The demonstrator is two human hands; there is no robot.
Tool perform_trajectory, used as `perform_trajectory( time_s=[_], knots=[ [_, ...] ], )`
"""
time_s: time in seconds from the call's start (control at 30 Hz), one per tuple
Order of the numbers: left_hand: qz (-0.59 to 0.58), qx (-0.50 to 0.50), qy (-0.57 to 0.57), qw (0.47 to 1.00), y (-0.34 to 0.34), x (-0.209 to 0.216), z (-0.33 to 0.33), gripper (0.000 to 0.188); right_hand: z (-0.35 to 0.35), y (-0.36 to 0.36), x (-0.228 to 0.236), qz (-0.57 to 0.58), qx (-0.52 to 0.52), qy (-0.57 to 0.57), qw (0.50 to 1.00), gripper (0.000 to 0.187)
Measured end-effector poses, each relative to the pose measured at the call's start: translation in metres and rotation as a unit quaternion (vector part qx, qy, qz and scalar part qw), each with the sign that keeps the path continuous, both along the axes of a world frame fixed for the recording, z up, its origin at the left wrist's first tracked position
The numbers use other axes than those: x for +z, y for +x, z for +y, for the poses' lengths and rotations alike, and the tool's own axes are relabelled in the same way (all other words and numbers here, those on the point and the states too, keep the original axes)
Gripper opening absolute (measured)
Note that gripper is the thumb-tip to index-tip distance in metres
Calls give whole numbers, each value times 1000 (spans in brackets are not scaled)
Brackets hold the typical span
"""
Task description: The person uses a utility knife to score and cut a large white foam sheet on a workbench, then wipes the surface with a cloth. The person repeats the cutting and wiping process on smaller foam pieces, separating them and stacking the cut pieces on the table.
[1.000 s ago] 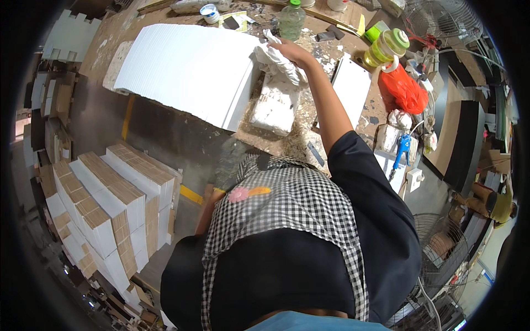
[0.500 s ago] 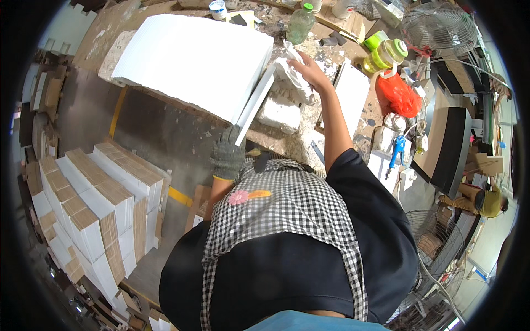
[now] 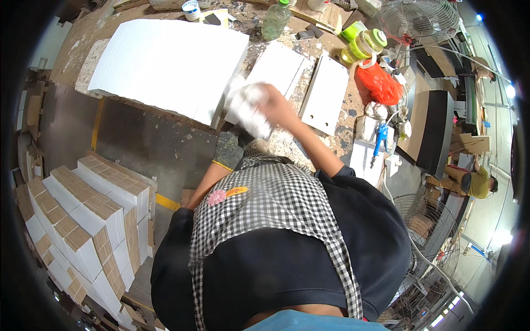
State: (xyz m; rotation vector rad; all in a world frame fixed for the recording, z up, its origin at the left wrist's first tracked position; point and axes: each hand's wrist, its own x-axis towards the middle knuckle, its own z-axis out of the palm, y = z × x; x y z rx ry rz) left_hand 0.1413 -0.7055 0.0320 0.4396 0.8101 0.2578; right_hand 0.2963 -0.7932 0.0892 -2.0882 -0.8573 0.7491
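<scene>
My right hand [image 3: 279, 107], bare and blurred by motion, grips a crumpled white cloth [image 3: 245, 110]. The cloth lies over a narrow white board [image 3: 231, 117], hiding most of it. At the board's near end is my left hand [image 3: 229, 148] in a grey glove with a yellow cuff; it closes on that end, its fingertips partly covered. A tall stack of white panels [image 3: 171, 66] stands just to the left. To the right of the cloth lie one white panel [image 3: 279, 66] and another panel with small holes [image 3: 326, 96].
On the worktable [image 3: 72, 60] stand a green-capped bottle [image 3: 276, 22], a yellow-green bottle [image 3: 361, 48], a red plastic bag [image 3: 380, 85] and a blue air gun [image 3: 381, 138]. Stacked boards [image 3: 88, 209] rise at left. A fan [image 3: 422, 19] is far right; another person [image 3: 477, 185] is beyond.
My right hand has drawn the cloth nearer and left, down along the narrow board. The white panel beneath has come into view. The whole view has shifted slightly.
</scene>
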Motion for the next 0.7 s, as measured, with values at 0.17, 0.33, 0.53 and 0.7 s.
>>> perform_trajectory(
  time_s=[0.17,0.33,0.53,0.7],
  knots=[
    [3,-67,106,992,-7,-1,4,35,6,42,-60,-331,194,-85,920,48],
    [27,-178,359,916,-28,-16,3,27,36,233,-87,-390,50,-201,897,26],
    [3,-5,-28,1000,-10,-19,3,50,48,185,-47,-199,-130,-65,969,42],
    [-40,26,-48,998,4,-3,3,62,19,-5,-46,-375,171,-43,910,66]
  ],
)
